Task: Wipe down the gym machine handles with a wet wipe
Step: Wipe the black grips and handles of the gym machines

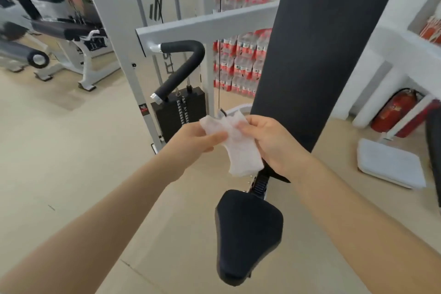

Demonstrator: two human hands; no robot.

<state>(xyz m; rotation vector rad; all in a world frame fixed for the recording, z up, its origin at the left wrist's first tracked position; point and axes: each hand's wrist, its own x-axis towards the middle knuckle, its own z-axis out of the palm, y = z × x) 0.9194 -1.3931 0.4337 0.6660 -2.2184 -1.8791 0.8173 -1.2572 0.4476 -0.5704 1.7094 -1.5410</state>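
Holding the wipe [236,144] between them, both hands met in mid-air above the seat [248,236]. The left hand [193,141] pinched the wipe's upper left edge, thumb on top; the right hand [269,143] clenched its upper right side, so each grip was closed on it. The wipe hung crumpled, its long axis running from upper left down to lower right. Up and left of the hands, well apart from them, the black handle [181,69] bent from a grey beam [205,24], its free end pointing down-left, before the weight stack [179,110]. Right of it rose the back pad [317,43]; further right a fire extinguisher [393,110] stood by the wall.
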